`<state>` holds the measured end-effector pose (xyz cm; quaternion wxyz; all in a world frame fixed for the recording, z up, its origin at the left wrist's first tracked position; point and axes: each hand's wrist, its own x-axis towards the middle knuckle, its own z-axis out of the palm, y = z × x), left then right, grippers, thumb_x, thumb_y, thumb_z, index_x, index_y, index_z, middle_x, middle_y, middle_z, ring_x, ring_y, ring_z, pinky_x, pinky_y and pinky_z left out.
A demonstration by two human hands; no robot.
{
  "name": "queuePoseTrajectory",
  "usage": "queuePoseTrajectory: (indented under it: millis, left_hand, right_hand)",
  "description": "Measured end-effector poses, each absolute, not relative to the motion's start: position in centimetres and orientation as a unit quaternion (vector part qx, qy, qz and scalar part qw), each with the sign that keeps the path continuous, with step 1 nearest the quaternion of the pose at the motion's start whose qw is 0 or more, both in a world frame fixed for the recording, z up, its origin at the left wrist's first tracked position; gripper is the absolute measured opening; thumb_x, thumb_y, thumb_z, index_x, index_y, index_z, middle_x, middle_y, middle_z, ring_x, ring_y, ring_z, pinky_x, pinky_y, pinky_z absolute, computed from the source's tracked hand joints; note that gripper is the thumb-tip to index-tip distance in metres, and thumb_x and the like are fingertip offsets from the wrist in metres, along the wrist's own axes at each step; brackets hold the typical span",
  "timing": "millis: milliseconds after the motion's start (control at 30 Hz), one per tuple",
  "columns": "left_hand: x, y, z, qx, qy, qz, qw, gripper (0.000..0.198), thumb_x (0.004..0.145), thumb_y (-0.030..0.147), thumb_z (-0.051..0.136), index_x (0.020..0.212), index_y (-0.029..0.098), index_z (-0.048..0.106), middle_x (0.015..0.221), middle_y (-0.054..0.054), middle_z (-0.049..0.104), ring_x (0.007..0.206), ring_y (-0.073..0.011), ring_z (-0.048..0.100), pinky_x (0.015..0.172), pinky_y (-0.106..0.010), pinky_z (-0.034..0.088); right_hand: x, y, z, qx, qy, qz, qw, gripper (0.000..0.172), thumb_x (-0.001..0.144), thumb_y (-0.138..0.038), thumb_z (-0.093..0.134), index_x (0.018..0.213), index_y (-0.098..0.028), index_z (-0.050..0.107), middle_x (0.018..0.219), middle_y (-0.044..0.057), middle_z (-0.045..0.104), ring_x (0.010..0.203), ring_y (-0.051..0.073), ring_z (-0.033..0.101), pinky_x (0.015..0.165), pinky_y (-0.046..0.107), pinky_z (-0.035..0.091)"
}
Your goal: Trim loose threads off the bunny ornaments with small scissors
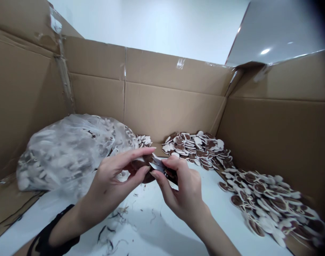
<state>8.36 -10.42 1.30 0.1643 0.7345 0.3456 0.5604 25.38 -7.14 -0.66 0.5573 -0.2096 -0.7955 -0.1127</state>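
My left hand (119,172) pinches a small brown fabric piece (141,163) between thumb and fingers, above the middle of the white work surface (151,227). In my right hand (180,181) is a small pair of thread snips (158,165), its blades pointing left at the edge of the brown piece. The two hands nearly touch, and the fingers hide much of the piece. Whether the blades are cutting anything I cannot tell. Cut threads and dark scraps (109,231) lie on the surface below my left hand.
A clear plastic bag (74,153) full of pale and brown pieces bulges at the left. Brown-and-white fabric pieces are heaped at the back (196,145) and along the right (274,202). Tall cardboard walls (173,96) enclose the surface at the back and both sides.
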Motion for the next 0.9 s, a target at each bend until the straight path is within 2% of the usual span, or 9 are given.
queuePoseTrajectory:
  millis: [433,667,900]
  left_hand:
    - [7.96,-10.7,1.54,0.751,0.357,0.534,0.153,0.028,0.089,0.014,0.061,0.114,0.026,0.065,0.089,0.005,0.072,0.072,-0.0064,0.07,0.069,-0.01,0.056]
    - [7.94,-10.73,1.81,0.745,0.365,0.527,0.186,0.028,0.088,0.015,0.06,0.114,0.026,0.066,0.083,0.004,0.073,0.065,-0.0088,0.07,0.059,-0.013,0.056]
    - [7.96,-10.88,2.02,0.74,0.366,0.525,0.209,0.028,0.087,0.015,0.06,0.112,0.027,0.067,0.08,0.005,0.073,0.062,-0.0084,0.07,0.059,-0.013,0.055]
  right_hand:
    - [25.27,-6.93,-0.93,-0.205,-0.778,-0.191,0.562,0.006,0.096,-0.023,0.053,0.096,-0.019,0.05,0.061,0.0,0.06,0.045,0.011,0.053,0.04,0.02,0.04]
    - [25.26,-7.13,-1.07,-0.198,-0.779,-0.135,0.58,0.007,0.094,-0.024,0.056,0.094,-0.02,0.051,0.062,0.0,0.061,0.046,0.011,0.056,0.04,0.019,0.043]
    - [25.17,-7.32,-1.09,-0.205,-0.776,-0.103,0.587,0.009,0.093,-0.024,0.058,0.089,-0.02,0.05,0.06,-0.001,0.06,0.046,0.011,0.056,0.041,0.019,0.045]
